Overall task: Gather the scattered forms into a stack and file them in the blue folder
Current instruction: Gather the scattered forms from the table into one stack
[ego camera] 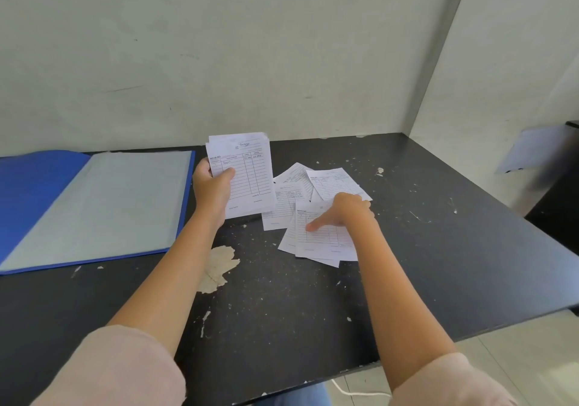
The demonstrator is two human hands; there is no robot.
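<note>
Several white gridded forms (329, 183), stack (250, 173) in left hand (213, 191)

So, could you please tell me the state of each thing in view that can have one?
blue folder: open, lying flat on the left side of the table.
stack of forms: gathered, held upright off the table.
left hand: grips the stack of forms.
loose forms: scattered and overlapping on the table, not yet gathered.
right hand: on the loose forms, thumb pressing the top sheet; grip unclear.
</note>
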